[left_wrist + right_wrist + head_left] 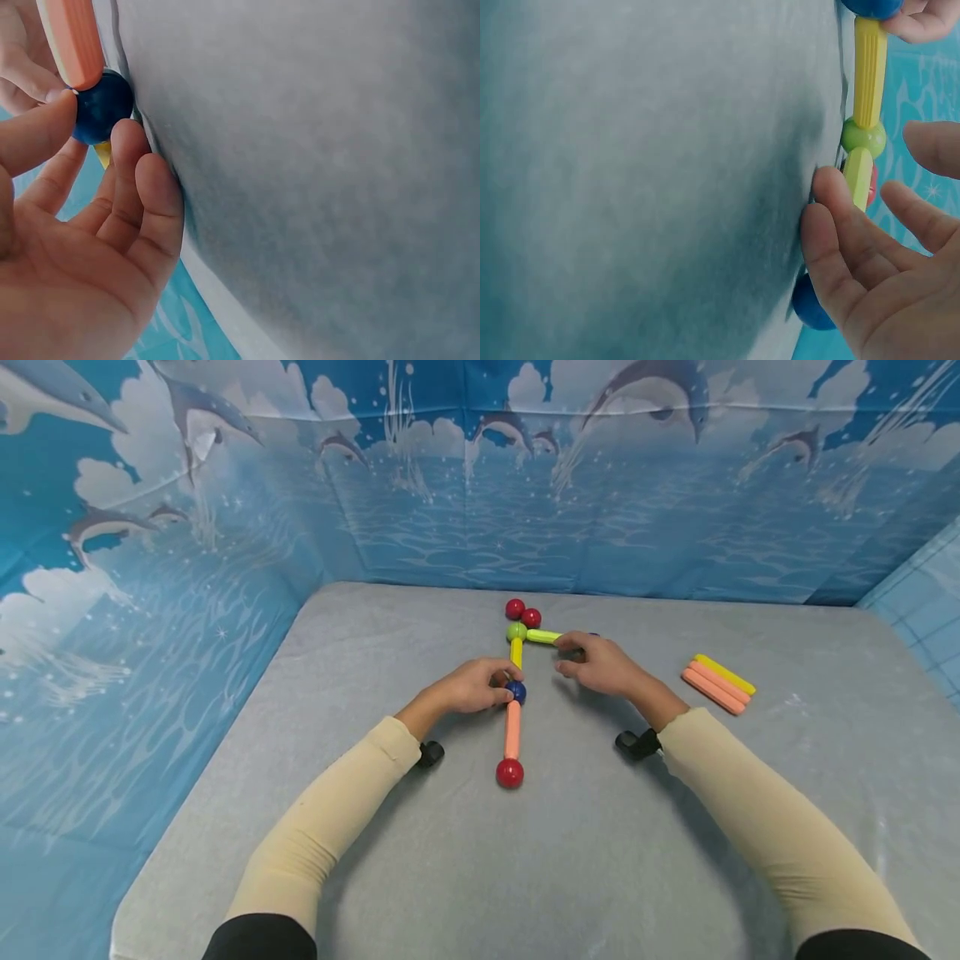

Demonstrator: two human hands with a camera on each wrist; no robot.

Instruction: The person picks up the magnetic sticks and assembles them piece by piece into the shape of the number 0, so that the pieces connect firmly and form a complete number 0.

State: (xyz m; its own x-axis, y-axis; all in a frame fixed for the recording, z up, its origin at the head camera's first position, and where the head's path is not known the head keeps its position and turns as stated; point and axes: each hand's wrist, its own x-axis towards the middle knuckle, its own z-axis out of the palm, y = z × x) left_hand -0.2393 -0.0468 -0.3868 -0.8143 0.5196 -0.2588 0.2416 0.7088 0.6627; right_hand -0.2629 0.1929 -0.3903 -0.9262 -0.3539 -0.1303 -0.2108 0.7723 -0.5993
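l hand (474,685) pinches glossy round blue ball (517,692), r hand (600,665) w/ fingers apart nr slim lime rod (542,636)

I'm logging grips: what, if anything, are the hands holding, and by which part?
The left hand pinches the blue ball between the orange stick and yellow stick, by its sides. The right hand, beside the lime stick, apparently holds nothing.

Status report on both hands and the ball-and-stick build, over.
Left hand pinches blue ball between orange stick and yellow stick. Right hand at green stick, thumb apart. Three loose sticks off right, clear of both hands.
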